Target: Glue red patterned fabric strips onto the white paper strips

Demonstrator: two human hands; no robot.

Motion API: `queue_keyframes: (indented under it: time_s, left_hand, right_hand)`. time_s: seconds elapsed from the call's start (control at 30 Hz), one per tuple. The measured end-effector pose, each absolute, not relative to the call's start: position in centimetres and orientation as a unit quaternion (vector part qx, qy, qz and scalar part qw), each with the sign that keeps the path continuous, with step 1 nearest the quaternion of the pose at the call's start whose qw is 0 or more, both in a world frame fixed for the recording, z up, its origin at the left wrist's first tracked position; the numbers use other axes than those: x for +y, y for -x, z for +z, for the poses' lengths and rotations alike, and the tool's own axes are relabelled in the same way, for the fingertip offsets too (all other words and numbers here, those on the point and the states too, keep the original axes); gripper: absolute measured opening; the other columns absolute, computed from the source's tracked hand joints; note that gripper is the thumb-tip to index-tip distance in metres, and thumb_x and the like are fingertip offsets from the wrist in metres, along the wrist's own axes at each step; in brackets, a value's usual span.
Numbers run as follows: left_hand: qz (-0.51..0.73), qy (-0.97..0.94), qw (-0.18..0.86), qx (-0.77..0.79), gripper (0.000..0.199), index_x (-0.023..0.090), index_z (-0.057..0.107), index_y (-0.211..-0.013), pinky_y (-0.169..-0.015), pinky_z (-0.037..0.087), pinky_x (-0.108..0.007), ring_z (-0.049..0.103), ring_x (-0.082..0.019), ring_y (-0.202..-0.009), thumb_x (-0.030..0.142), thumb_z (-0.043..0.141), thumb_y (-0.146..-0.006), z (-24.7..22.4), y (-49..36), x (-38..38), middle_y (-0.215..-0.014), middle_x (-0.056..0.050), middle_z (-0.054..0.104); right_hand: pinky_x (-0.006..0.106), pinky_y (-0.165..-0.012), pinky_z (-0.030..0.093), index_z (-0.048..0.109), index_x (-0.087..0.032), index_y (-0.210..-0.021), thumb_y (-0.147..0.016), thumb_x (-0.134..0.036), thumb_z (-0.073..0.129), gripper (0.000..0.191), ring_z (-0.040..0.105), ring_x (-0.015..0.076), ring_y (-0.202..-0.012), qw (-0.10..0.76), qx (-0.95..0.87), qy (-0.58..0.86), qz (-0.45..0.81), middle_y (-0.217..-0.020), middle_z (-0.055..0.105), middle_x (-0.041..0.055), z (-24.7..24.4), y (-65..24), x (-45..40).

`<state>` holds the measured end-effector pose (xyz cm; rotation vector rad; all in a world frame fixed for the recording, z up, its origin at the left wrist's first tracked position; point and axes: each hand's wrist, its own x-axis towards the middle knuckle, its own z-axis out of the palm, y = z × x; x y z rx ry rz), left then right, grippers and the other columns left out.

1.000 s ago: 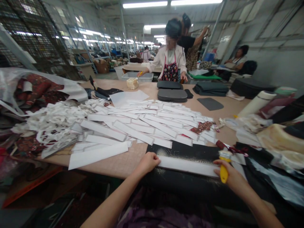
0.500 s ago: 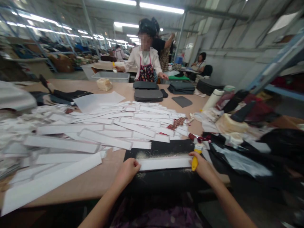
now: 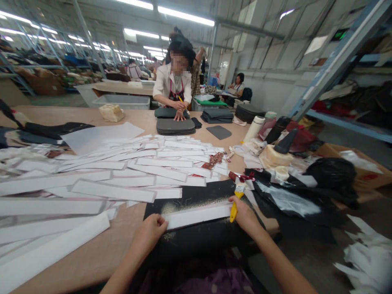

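A white strip (image 3: 199, 215) lies across a black mat (image 3: 211, 191) at the table's front edge. My left hand (image 3: 154, 228) pinches its left end between thumb and fingers. At the other end my right hand (image 3: 243, 212) grips the strip's corner and also holds a yellow-handled brush (image 3: 236, 204), bristles pointing away from me. Pale specks dot the mat just beyond the strip. Many similar white strips (image 3: 113, 191) with grey edges lie in an overlapping heap to the left and behind.
Across the table a co-worker (image 3: 173, 85) leans over stacked dark grey panels (image 3: 176, 125), holding a yellow tool. A white bottle (image 3: 254, 129), a yellowish block (image 3: 112, 113) and a black plastic sheet (image 3: 290, 200) lie around. An open cardboard box (image 3: 364, 167) stands at the right.
My view has turned to the right. Both my hands keep hold of the strip, which looks slightly more slanted. The co-worker has bent forward and brought both hands onto the grey panels.
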<state>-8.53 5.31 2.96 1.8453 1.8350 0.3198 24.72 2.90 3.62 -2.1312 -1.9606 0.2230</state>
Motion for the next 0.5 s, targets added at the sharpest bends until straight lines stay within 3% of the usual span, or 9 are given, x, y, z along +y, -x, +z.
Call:
queue_keyframes:
  time_s: [0.13,0.2,0.3,0.4,0.5]
  left_hand:
    - [0.091,-0.699,0.208,0.678,0.020,0.018,0.055,-0.068,-0.061,0.037,-0.026,0.056,-0.017,-0.069,0.031,0.046,-0.079,3.5,8.4,4.9,-0.073,-0.002,0.058]
    - [0.101,-0.725,0.141,0.666,0.018,0.018,0.057,-0.074,-0.064,0.039,-0.027,0.056,-0.018,-0.073,0.030,0.046,-0.080,3.5,8.4,4.4,-0.077,-0.003,0.058]
    - [0.169,-0.785,0.011,0.596,0.018,0.018,0.059,-0.092,-0.072,0.042,-0.031,0.056,-0.020,-0.083,0.026,0.046,-0.083,2.8,7.9,3.3,-0.089,-0.006,0.059]
    - [0.248,-0.837,-0.084,0.480,0.022,0.019,0.060,-0.098,-0.079,0.042,-0.033,0.056,-0.020,-0.088,0.022,0.041,-0.087,1.5,7.0,2.0,-0.098,-0.006,0.062]
    - [0.269,-0.855,-0.133,0.423,0.026,0.017,0.061,-0.099,-0.082,0.042,-0.033,0.056,-0.019,-0.089,0.017,0.038,-0.088,0.4,6.4,1.1,-0.098,-0.006,0.064]
  right_hand:
    - [0.028,-0.068,0.042,0.056,-0.017,-0.106,-0.079,-0.003,0.038,0.035,0.058,0.0205,-0.082,0.059,-0.684,0.727,-0.028,-0.085,0.062,0.0093,4.9,-24.3,2.6]
    - [0.031,-0.071,0.042,0.058,-0.015,-0.108,-0.080,-0.003,0.036,0.038,0.058,0.0222,-0.083,0.075,-0.691,0.718,-0.043,-0.084,0.061,0.0114,6.6,-23.4,2.1]
    - [0.029,-0.074,0.044,0.055,-0.019,-0.115,-0.084,-0.010,0.038,0.037,0.059,0.0182,-0.081,0.190,-0.730,0.645,0.120,-0.083,0.064,0.0071,9.2,-20.4,1.2]
    - [0.023,-0.065,0.046,0.050,-0.025,-0.122,-0.088,-0.028,0.042,0.036,0.060,0.0125,-0.065,0.278,-0.715,0.549,0.331,-0.072,0.065,-0.0015,9.7,-17.3,1.0]
    - [0.024,-0.070,0.046,0.063,-0.023,-0.101,-0.083,-0.038,0.048,0.028,0.062,0.0143,-0.074,0.328,-0.672,0.566,0.348,-0.081,0.068,0.0002,8.1,-17.6,1.8]
